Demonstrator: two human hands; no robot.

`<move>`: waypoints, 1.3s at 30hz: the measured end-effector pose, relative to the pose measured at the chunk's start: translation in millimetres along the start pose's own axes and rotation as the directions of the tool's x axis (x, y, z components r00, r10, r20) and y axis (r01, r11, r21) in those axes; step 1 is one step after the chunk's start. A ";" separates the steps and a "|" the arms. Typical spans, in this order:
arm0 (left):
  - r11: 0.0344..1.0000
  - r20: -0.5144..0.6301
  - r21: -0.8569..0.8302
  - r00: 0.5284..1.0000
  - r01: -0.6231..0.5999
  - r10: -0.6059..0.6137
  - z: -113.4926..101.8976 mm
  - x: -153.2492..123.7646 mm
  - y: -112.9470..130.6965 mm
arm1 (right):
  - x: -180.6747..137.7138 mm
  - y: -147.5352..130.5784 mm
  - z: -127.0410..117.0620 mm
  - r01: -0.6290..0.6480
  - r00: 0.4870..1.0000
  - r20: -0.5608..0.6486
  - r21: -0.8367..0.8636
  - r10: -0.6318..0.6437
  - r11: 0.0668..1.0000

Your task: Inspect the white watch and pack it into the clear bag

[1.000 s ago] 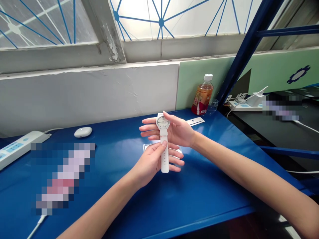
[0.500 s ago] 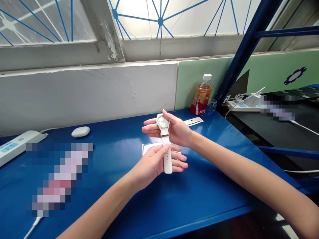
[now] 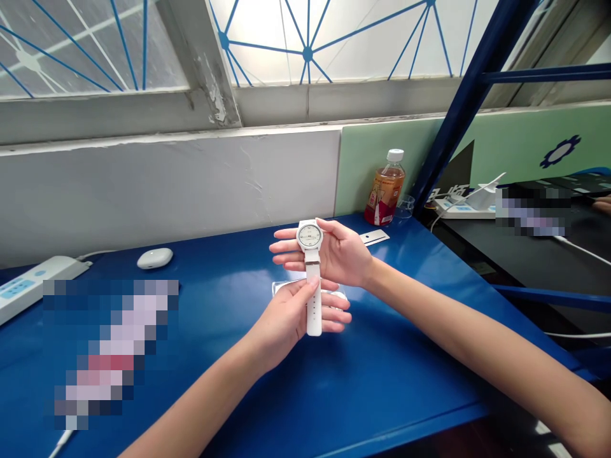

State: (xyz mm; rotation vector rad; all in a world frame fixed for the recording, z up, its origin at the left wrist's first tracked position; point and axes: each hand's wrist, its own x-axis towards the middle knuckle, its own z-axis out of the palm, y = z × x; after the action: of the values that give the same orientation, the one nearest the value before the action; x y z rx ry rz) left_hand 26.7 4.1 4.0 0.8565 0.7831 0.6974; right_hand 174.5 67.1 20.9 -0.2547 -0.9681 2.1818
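Note:
A white wristwatch (image 3: 310,236) with a round pale dial is held up over the blue desk, its dial facing me. Between the thumb and palm side of my left hand (image 3: 291,315), the lower strap is gripped, and that hand's other fingers stretch out behind it. My right hand (image 3: 341,253) holds the watch head from behind: its fingers extend past the case to the left, and the thumb tip rests at the case's upper right rim. Beneath the hands lies a clear-edged white packet (image 3: 277,287), mostly covered.
On the blue desk (image 3: 382,356) are a white earbud case (image 3: 154,257), a power strip (image 3: 38,283) and a blurred-out item with a cable. A drink bottle (image 3: 384,191) and white card strip (image 3: 375,237) are at the back right. A blue metal frame (image 3: 458,121) rises beside them.
The watch has tilted slightly, its strap end swinging left. My right thumb has slid from the top of the case toward its right rim. The whole view has shifted slightly.

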 end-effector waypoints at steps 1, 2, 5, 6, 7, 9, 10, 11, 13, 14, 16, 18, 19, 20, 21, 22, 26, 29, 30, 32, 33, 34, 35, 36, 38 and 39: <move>1.000 -0.008 0.007 1.000 -0.003 0.003 -0.1 0.2 -0.1 | 0.2 -0.4 0.1 -0.004 1.000 -0.005 0.001 0.004 1.000; 1.000 -0.016 0.012 1.000 -0.008 0.008 -0.3 0.3 -0.3 | 0.3 -0.9 0.2 -0.008 1.000 -0.015 0.000 0.008 1.000; 0.998 -0.023 0.023 0.998 -0.054 0.055 -1.2 -0.1 -1.3 | 0.9 -2.4 0.0 -0.005 0.998 -0.068 -0.007 0.005 1.000; 0.996 -0.018 0.029 0.997 -0.078 0.079 -1.5 -0.5 -1.7 | 1.1 -2.8 -0.4 0.002 0.996 -0.087 -0.009 -0.003 1.000; 0.994 -0.012 0.041 0.994 -0.105 0.106 -1.7 -1.0 -2.2 | 1.2 -3.1 -0.9 0.011 0.995 -0.103 -0.013 -0.012 1.000; 0.986 -0.002 0.077 0.989 -0.148 0.149 -1.6 -2.1 -2.9 | 1.0 -3.3 -1.9 0.030 0.992 -0.125 -0.024 -0.033 0.999; 0.982 -0.002 0.092 0.987 -0.162 0.163 -1.3 -2.7 -3.1 | 0.8 -3.1 -2.3 0.042 0.990 -0.131 -0.031 -0.045 0.999; 0.980 -0.007 0.100 0.985 -0.172 0.174 -0.6 -3.2 -3.1 | 0.5 -2.8 -2.5 0.055 0.989 -0.136 -0.038 -0.060 0.998; 0.979 -0.019 0.094 0.983 -0.181 0.183 1.2 -4.0 -3.2 | 0.1 -1.7 -2.5 0.084 0.984 -0.154 -0.054 -0.092 0.995; 0.980 -0.021 0.086 0.983 -0.182 0.184 2.2 -4.2 -3.3 | 0.2 -0.9 -2.4 0.097 0.980 -0.169 -0.060 -0.106 0.993; 0.980 -0.005 0.074 0.983 -0.184 0.185 4.0 -4.3 -4.1 | 1.0 0.9 -2.5 0.124 0.969 -0.207 -0.070 -0.136 0.990; 0.979 0.021 0.076 0.982 -0.189 0.188 5.0 -4.2 -5.8 | 2.7 3.3 -3.5 0.152 0.951 -0.256 -0.097 -0.172 0.984; 0.978 0.031 0.080 0.981 -0.191 0.189 5.2 -4.1 -6.9 | 3.7 4.5 -4.3 0.161 0.941 -0.282 -0.120 -0.189 0.980; 0.978 0.038 0.081 0.981 -0.192 0.190 5.1 -4.0 -8.0 | 4.6 5.8 -5.0 0.168 0.930 -0.306 -0.144 -0.205 0.975; 0.978 0.046 0.078 0.981 -0.192 0.189 4.8 -4.0 -8.8 | 5.2 7.0 -5.5 0.173 0.920 -0.324 -0.166 -0.219 0.971; 0.979 0.055 0.071 0.981 -0.190 0.186 4.5 -4.1 -9.3 | 5.6 7.9 -5.8 0.177 0.915 -0.333 -0.180 -0.229 0.968; 0.984 0.095 0.045 0.981 -0.172 0.167 3.6 -4.9 -7.1 | 3.5 8.4 -3.9 0.158 0.956 -0.218 -0.181 -0.196 0.971; 0.985 0.110 0.050 0.981 -0.164 0.158 4.0 -5.5 -4.3 | 0.1 6.0 -1.0 0.112 0.992 -0.037 -0.167 -0.119 0.980; 0.986 0.111 0.050 0.982 -0.161 0.155 4.2 -5.4 -4.1 | -0.9 5.0 0.1 0.104 0.994 0.005 -0.161 -0.105 0.981; 0.988 0.113 0.050 0.984 -0.146 0.140 4.7 -4.6 -5.2 | -2.5 3.1 2.1 0.096 0.995 0.041 -0.150 -0.091 0.984; 0.989 0.114 0.056 0.985 -0.137 0.130 4.9 -4.0 -6.3 | -3.1 2.2 2.8 0.093 0.995 0.039 -0.145 -0.088 0.985; 0.990 0.114 0.065 0.986 -0.128 0.120 5.0 -3.4 -7.7 | -3.6 1.5 3.3 0.088 0.996 0.034 -0.140 -0.084 0.986; 0.990 0.114 0.072 0.987 -0.121 0.112 5.1 -2.9 -9.1 | -4.1 0.8 3.3 0.080 0.997 0.031 -0.135 -0.077 0.988; 0.990 0.111 0.077 0.988 -0.118 0.109 5.3 -2.4 -10.4 | -4.5 0.3 2.8 0.071 0.997 0.035 -0.131 -0.067 0.989; 0.991 0.106 0.070 0.988 -0.116 0.109 5.8 -1.9 -12.1 | -4.8 -0.2 0.4 0.059 0.997 0.054 -0.126 -0.053 0.990; 0.991 0.105 0.067 0.989 -0.112 0.104 6.1 -1.9 -12.4 | -4.6 -0.2 -1.3 0.056 0.997 0.063 -0.125 -0.049 0.991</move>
State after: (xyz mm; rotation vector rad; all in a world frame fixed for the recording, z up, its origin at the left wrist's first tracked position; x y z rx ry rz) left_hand 33.4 -5.6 -3.4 0.9986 0.6774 0.7187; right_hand 178.5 64.7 19.7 -0.2220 -1.1360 2.0936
